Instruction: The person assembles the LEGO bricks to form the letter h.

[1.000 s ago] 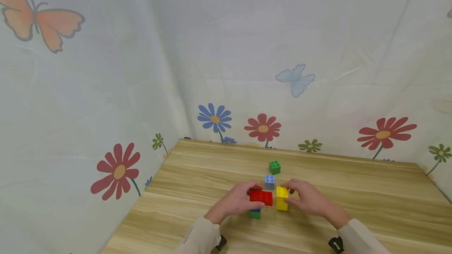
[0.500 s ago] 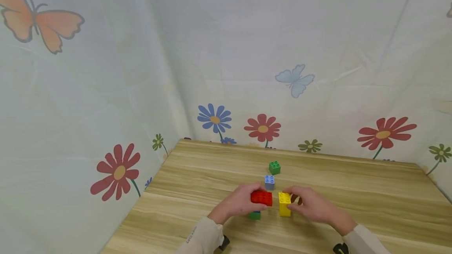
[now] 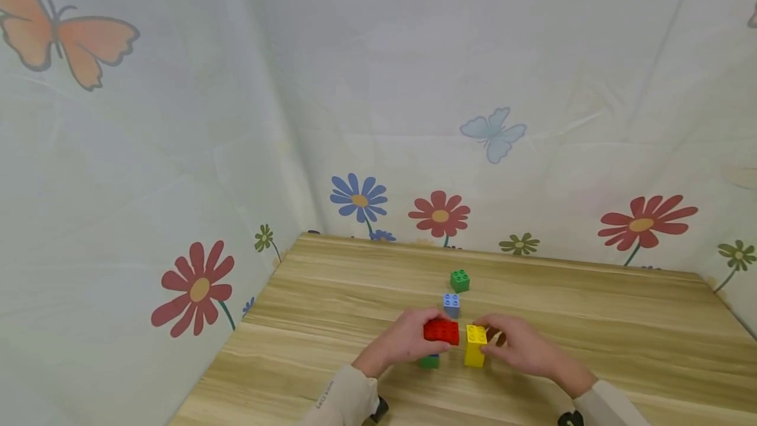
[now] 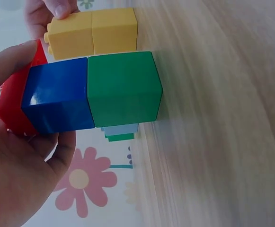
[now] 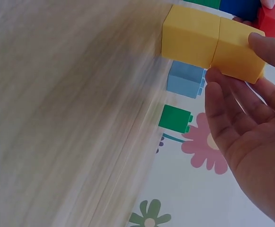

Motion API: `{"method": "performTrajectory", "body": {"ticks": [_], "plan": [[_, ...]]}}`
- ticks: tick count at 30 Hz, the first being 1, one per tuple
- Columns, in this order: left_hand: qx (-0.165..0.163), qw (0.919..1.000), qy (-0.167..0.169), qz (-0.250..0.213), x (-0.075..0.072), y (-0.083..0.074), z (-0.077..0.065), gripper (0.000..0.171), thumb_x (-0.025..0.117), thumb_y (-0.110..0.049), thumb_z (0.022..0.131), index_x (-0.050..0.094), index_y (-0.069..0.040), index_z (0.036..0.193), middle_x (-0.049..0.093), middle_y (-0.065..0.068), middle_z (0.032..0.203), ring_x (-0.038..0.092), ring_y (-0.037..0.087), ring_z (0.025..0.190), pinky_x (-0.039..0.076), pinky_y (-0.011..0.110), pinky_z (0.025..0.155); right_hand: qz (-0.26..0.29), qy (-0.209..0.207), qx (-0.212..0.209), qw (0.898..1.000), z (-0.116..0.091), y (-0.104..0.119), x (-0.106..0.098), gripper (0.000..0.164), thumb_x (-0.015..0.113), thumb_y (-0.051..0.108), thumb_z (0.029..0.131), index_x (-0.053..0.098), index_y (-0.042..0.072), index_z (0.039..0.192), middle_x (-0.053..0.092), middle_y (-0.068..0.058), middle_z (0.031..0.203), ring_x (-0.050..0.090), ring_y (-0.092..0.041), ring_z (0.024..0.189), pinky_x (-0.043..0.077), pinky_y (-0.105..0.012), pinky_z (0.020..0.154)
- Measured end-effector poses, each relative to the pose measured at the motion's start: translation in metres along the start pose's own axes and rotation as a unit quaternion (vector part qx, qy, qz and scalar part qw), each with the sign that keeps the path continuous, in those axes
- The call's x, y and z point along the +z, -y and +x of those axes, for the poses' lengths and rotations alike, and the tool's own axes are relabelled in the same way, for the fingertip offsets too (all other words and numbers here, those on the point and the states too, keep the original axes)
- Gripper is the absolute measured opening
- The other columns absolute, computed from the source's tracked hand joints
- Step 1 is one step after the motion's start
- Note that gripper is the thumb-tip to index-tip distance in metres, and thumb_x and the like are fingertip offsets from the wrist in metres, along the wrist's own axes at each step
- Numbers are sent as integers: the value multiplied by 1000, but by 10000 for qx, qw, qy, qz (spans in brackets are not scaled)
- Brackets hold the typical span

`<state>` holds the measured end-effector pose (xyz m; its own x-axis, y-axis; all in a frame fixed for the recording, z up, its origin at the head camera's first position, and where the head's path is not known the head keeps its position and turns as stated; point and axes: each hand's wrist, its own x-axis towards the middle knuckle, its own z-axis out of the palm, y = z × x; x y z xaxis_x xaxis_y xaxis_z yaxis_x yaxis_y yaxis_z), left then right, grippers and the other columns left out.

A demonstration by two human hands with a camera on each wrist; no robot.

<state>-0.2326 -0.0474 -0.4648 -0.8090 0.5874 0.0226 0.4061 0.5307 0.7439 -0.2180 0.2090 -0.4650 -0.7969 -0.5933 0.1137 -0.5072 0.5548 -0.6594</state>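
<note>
My left hand (image 3: 408, 337) grips a long red brick (image 3: 441, 332) by its two sides, thumb on the near one. Under the red brick sit a blue brick (image 4: 57, 97) and, lowest, a green brick (image 4: 124, 90), joined in one stack. My right hand (image 3: 520, 346) pinches the upper of two stacked yellow bricks (image 3: 476, 347) between thumb and fingers. This yellow stack stands upright just right of the red brick, with a narrow gap between them. Whether either stack touches the table cannot be told for certain.
Behind the hands, a light blue brick (image 3: 451, 305) stands on the wooden table (image 3: 331, 281), and a small green brick (image 3: 460, 280) is farther back. A white cloth (image 3: 384, 84) printed with flowers and butterflies hangs beyond the table's back and left edges.
The yellow stack has come nearer to me with my right hand, ending slightly left of where it was half a second ago. My left hand and the red brick have shifted slightly right.
</note>
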Motion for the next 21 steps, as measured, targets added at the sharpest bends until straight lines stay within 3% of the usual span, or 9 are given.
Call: {"method": "performTrajectory", "body": {"ticks": [9,21], "plan": [[115,9999,43,-41,7,-5,3,31,69,-35,87,58,-25,114,57,-15,99,53,4,85,48,20,72,253,80,105,9996,0,-5,1,36,70,25,86,61,7,116,62,3,101,58,-15,86,51,-26,71],[113,9993,-113,-330,15,-5,7,32,66,-37,88,57,-27,118,57,-15,104,53,6,87,48,22,73,134,83,285,9995,0,-5,0,35,71,29,86,62,11,115,61,8,100,57,-14,86,51,-26,73]]}}
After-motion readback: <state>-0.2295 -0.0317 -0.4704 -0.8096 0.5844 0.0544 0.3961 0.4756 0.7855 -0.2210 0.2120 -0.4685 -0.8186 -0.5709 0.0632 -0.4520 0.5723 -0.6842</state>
